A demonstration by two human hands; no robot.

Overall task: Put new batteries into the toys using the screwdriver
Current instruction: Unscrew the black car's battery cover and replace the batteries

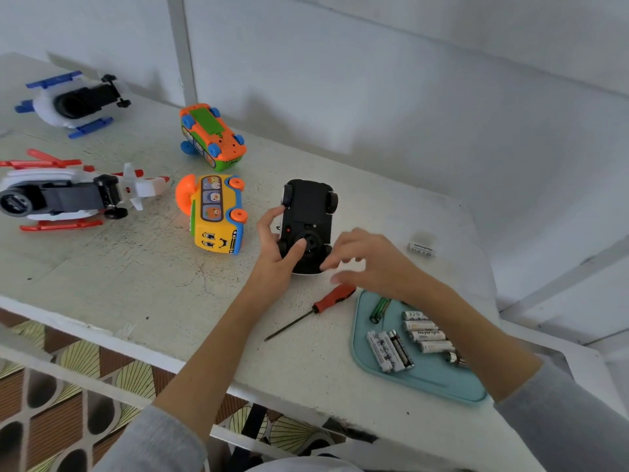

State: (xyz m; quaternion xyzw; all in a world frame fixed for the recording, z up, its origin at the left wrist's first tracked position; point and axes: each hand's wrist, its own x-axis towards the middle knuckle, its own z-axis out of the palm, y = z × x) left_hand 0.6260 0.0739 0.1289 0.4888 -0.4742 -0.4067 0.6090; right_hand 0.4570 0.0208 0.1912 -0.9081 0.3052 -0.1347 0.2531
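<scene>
Where forearm crosses, batteries (pixel 427 335) half-hidden.

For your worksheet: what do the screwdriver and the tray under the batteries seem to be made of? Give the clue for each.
Screwdriver: thin dark shaft, probably metal; orange-red ribbed handle, likely plastic or rubber.
Tray: pale teal, matte, with soft rounded corners and a low rim, so it looks like silicone or soft plastic; the view cannot settle which.

— What's lying on the white table (pixel 143 267)?
— Five toys are sitting across it, a screwdriver (pixel 315 308) is lying near the front edge, and a blue tray (pixel 425 379) is resting at the right front, one battery (pixel 421 249) lying beyond.
</scene>
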